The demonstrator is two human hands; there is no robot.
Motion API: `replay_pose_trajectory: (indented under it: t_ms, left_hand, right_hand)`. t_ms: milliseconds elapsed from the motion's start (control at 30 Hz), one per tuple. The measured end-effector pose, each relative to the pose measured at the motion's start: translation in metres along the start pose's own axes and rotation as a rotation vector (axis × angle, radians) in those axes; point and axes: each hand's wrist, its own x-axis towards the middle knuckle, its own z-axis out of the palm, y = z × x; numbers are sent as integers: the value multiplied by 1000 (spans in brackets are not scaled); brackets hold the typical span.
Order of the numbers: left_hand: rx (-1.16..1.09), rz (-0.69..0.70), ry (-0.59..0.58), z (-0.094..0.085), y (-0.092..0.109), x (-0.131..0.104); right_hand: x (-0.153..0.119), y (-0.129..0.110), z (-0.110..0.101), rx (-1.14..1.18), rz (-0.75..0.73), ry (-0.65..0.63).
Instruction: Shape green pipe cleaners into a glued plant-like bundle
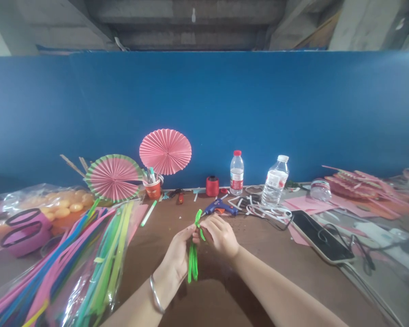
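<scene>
Bright green pipe cleaners [192, 263], bent into a bundle, hang below my fingers over the brown table [177, 309]. My left hand [179, 250], with a silver bangle at its wrist, pinches the bundle near its upper part. Beside it my right hand [221, 234] is closed at the top of the bundle, where a short green end sticks up and another curls down between the hands. The fingertips of both hands nearly meet. Just behind them lies a blue glue gun [221, 207].
Colourful strips in clear plastic [102, 268] lie at the left. Behind stand pink paper fans [165, 151], a cup of pens [152, 189], a red spool [212, 186] and two bottles [236, 175]. A phone [322, 238] with cables lies at the right.
</scene>
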Motion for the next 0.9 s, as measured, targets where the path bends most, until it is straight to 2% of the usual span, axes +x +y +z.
replay_pose_trajectory:
  t_ms: [267,467,733,900]
  left_hand:
    - [-35,-25,11,1,-1,-2]
    - [-41,-44,8,2,-1,-2]
    - [0,1,17,-8,-6,4]
    - [74,71,-28,-12,-11,5]
  right_hand:
    - [-5,-1,10,-8,41,22]
    - [-6,0,7,13,10,91]
    - [-7,4,4,-35,-41,92]
    - [-5,3,3,-91,6,99]
